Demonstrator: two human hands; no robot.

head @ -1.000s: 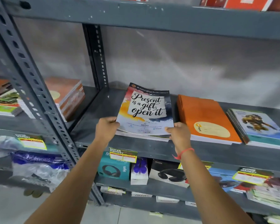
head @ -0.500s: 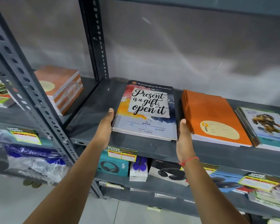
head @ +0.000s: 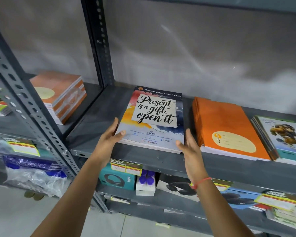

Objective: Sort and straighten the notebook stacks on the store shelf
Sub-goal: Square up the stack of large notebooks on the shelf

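Note:
A notebook stack [head: 154, 117] with a "Present is a gift, open it" cover lies flat on the grey metal shelf [head: 96, 120], squared up with its short edge towards me. My left hand [head: 109, 135] holds its near left corner, with the thumb on the cover and the fingers along the left edge. My right hand [head: 189, 146] is at the near right corner, fingers spread, with its thumb just touching the corner. To the right lie an orange notebook stack [head: 225, 127] and a cartoon-cover stack [head: 284, 134].
A slotted upright post [head: 32, 113] divides off the left bay, which holds another orange stack [head: 61, 94]. Below are headphone boxes [head: 117, 180], a yellow price label [head: 126, 167] on the shelf edge and a plastic bag [head: 34, 175]. Bare shelf lies left of the held stack.
The stack was tilted up in both hands, then set flat on the shelf. My hands slid from its sides to the near corners, and the right one has opened.

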